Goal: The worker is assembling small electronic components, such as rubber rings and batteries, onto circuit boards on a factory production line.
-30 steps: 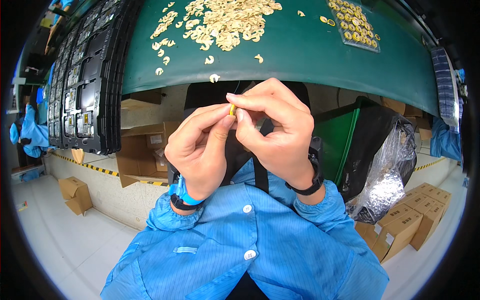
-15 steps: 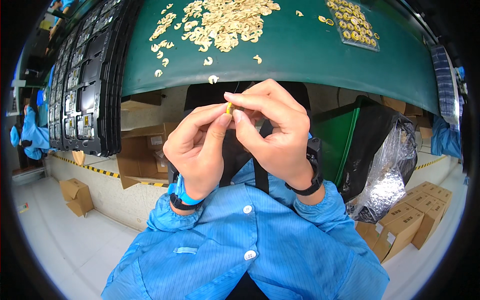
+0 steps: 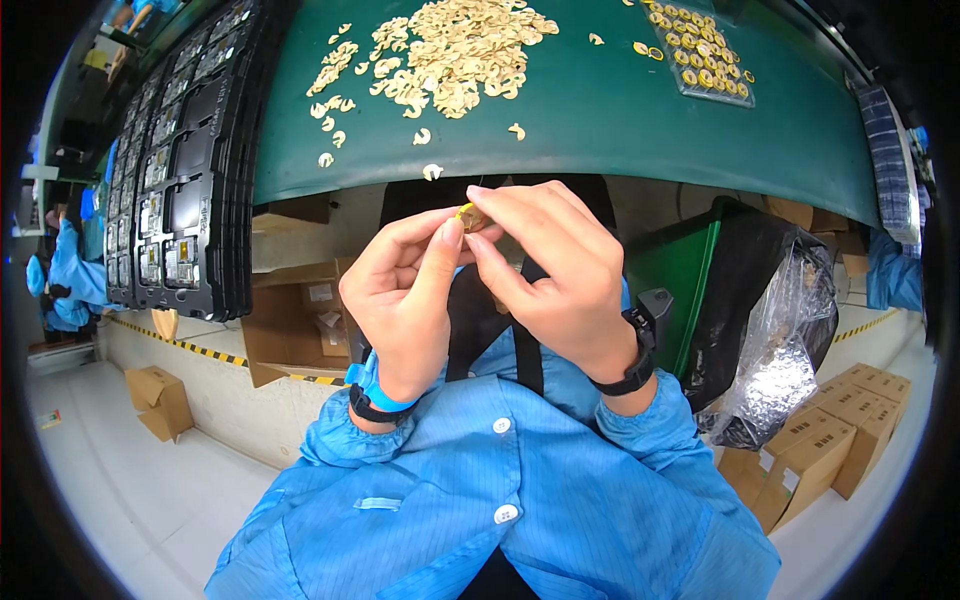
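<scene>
Both hands are raised in front of my chest, just off the near edge of the green table (image 3: 600, 140). Between the fingertips is a small yellow-edged ring piece (image 3: 467, 211) with a tan-brown face, mostly covered by fingers. My left hand (image 3: 405, 285) pinches its left side with thumb and forefinger. On its other side the thumb and fingers of my right hand (image 3: 560, 250) press close against it. A heap of flat tan C-shaped pieces (image 3: 460, 60) lies on the table beyond, with one loose C-shaped piece (image 3: 432, 172) near the edge.
At the far right of the table, a clear tray (image 3: 700, 55) carries rows of yellow-rimmed rings. Stacked black trays (image 3: 190, 170) stand at the left. A green bin (image 3: 668, 275) and a black plastic bag (image 3: 750, 300) are at my right. Cardboard boxes (image 3: 820, 440) stand on the floor.
My right fingers have opened out slightly and shifted, and the ring piece is turned so more of its tan-brown face shows. The whole view has shifted slightly.
</scene>
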A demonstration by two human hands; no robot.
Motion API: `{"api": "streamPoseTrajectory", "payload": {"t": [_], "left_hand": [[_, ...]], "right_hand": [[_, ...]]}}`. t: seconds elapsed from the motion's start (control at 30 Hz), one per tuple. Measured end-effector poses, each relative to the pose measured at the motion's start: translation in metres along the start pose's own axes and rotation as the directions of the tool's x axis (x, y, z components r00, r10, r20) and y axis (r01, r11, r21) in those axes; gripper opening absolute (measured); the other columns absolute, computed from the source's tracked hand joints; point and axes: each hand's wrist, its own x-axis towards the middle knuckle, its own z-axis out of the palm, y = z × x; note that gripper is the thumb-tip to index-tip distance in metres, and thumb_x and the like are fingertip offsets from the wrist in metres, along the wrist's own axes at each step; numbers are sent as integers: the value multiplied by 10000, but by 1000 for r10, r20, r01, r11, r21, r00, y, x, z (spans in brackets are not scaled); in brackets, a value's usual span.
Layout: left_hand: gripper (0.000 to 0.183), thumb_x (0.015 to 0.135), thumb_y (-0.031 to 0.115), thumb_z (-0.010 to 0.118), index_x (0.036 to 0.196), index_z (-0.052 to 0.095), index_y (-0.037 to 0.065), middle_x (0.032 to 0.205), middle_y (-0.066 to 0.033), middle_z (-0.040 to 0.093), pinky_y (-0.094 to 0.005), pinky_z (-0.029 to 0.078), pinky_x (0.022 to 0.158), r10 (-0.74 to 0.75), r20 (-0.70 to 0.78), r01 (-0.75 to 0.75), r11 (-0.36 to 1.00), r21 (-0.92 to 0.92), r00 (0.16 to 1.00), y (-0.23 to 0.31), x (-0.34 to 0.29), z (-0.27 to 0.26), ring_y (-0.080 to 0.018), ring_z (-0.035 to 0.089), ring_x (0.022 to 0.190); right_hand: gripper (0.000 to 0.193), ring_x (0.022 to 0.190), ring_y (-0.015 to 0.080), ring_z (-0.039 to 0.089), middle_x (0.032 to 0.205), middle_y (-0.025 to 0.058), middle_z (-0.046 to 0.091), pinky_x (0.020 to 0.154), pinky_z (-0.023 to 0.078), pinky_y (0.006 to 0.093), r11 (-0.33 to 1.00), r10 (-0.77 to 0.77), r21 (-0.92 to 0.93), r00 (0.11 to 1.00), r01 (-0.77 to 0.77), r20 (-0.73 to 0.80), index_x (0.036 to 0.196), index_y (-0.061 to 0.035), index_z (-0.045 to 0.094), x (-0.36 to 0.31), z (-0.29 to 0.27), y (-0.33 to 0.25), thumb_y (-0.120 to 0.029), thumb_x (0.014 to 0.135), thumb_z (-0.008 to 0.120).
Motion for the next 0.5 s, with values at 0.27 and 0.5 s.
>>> {"api": "streamPoseTrajectory", "payload": {"t": [0.27, 0.5], "left_hand": [[182, 1009, 4, 632, 1158, 659, -97, 1022, -173, 757, -309, 628, 823, -71, -36, 67, 992, -105, 997, -1, 0, -4, -191, 752, 901], [162, 1006, -6, 644, 1142, 667, -91, 1016, -159, 761, -290, 614, 829, -44, -89, 40, 998, -51, 995, -1, -6, -3, -168, 739, 918]], "right_hand": [[300, 846, 270, 663, 979, 109, 679, 691, 559, 364, 986, -121, -106, 992, 125, 46, 1107, 41, 731, 2, 4, 3, 27, 809, 758], [308, 852, 280, 678, 999, 122, 698, 695, 573, 367, 976, -145, -157, 989, 148, 27, 1101, 42, 729, -1, 10, -2, 32, 795, 763]]}}
